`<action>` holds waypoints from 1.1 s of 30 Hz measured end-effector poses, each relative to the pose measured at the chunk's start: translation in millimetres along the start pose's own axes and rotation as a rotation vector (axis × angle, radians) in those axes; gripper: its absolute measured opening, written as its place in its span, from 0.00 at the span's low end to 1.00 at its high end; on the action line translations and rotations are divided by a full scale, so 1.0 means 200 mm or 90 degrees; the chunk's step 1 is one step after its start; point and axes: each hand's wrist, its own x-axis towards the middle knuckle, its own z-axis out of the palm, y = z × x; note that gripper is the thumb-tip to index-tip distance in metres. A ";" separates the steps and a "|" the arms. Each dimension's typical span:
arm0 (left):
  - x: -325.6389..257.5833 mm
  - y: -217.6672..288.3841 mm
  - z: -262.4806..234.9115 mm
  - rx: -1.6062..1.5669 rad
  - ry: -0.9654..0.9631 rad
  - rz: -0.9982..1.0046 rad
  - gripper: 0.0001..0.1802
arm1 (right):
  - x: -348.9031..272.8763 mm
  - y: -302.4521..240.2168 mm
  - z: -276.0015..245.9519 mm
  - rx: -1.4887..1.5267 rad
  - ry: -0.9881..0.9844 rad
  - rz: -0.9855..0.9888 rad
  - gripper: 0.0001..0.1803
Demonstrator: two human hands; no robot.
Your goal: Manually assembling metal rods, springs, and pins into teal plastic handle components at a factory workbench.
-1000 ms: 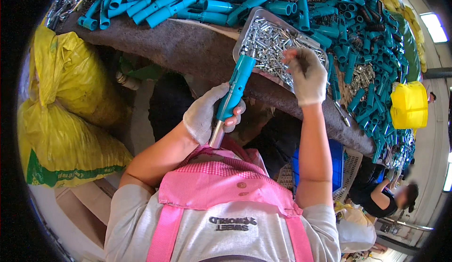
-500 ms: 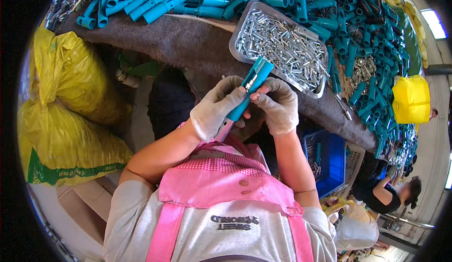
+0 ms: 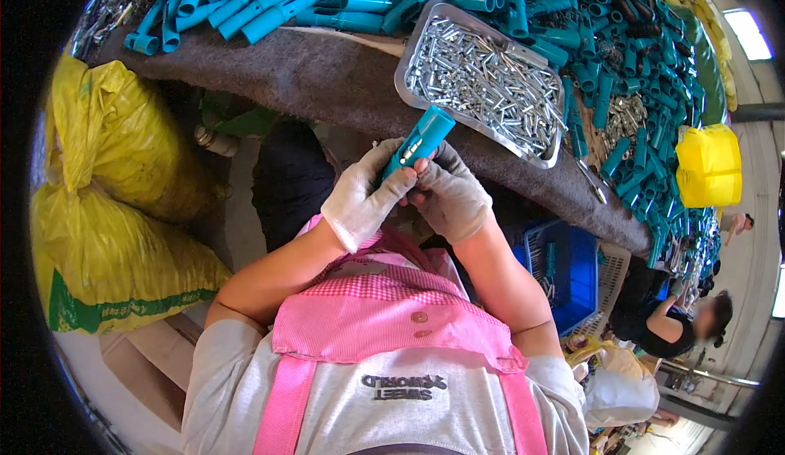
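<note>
A teal plastic tube-shaped handle [image 3: 432, 127] is tilted up and to the right between my gloved hands, its open end at the top. In its side slot sits a small silvery metal piece [image 3: 411, 152]. My left hand [image 3: 365, 195] is closed round the tube's lower left side, thumb on the front near the slot. My right hand [image 3: 451, 193] grips it from the right, its bare thumb tip beside the left thumb. The fingers hide the tube's lower end. Just beyond the hands, a metal tray [image 3: 536, 159] holds many short silvery pins [image 3: 482, 71].
Teal handles [image 3: 270, 9] lie piled along the fabric-covered bench [image 3: 327, 71]. Pliers [image 3: 593, 183] rest right of the tray. Yellow sacks [image 3: 123, 234] stand at left. A blue crate [image 3: 576, 267] is at lower right; farther off, a person [image 3: 675, 324] works.
The tube has shifted slightly left, and both hands have closed in lower around it. My right hand has moved down and left; the tube's greyish lower end is now hidden.
</note>
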 end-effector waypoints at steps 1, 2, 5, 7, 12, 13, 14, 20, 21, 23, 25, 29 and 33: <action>0.00 0.01 0.00 -0.002 0.003 0.000 0.22 | 0.00 0.00 -0.02 -0.002 0.000 0.002 0.11; 0.00 0.01 -0.01 0.017 -0.006 -0.001 0.21 | 0.01 0.00 -0.02 -0.036 -0.036 -0.033 0.11; -0.01 0.02 0.00 0.032 -0.010 0.028 0.20 | 0.00 0.01 -0.01 -0.048 -0.087 -0.055 0.19; -0.01 -0.01 0.01 0.070 0.005 0.122 0.21 | 0.01 0.03 -0.04 -0.007 -0.065 -0.033 0.19; -0.01 -0.01 0.02 0.049 -0.010 0.086 0.21 | 0.01 0.03 -0.07 0.010 -0.095 -0.039 0.19; -0.01 -0.01 0.02 0.011 -0.012 0.076 0.21 | -0.01 0.03 -0.02 0.011 -0.093 -0.040 0.19; -0.02 -0.01 0.02 0.011 -0.014 0.075 0.21 | -0.02 0.03 0.06 -0.033 0.026 -0.060 0.13; -0.02 0.04 -0.01 -0.083 0.068 -0.103 0.22 | 0.05 -0.34 0.06 -0.787 0.126 -0.317 0.12; -0.02 0.03 0.01 -0.163 0.110 -0.103 0.22 | 0.11 -0.40 0.05 -0.947 0.114 -0.447 0.11; -0.01 0.04 0.00 -0.308 0.101 -0.156 0.21 | 0.20 -0.50 0.04 -1.173 0.087 -0.503 0.10; 0.00 0.01 -0.03 -0.354 0.090 -0.179 0.20 | 0.28 -0.55 0.02 -1.232 0.037 -0.415 0.08; 0.00 0.00 -0.06 -0.401 0.116 -0.206 0.20 | 0.30 -0.54 0.05 -1.293 0.044 -0.403 0.09; 0.01 0.00 -0.08 -0.422 0.087 -0.193 0.19 | 0.32 -0.56 0.08 -1.379 0.085 -0.339 0.11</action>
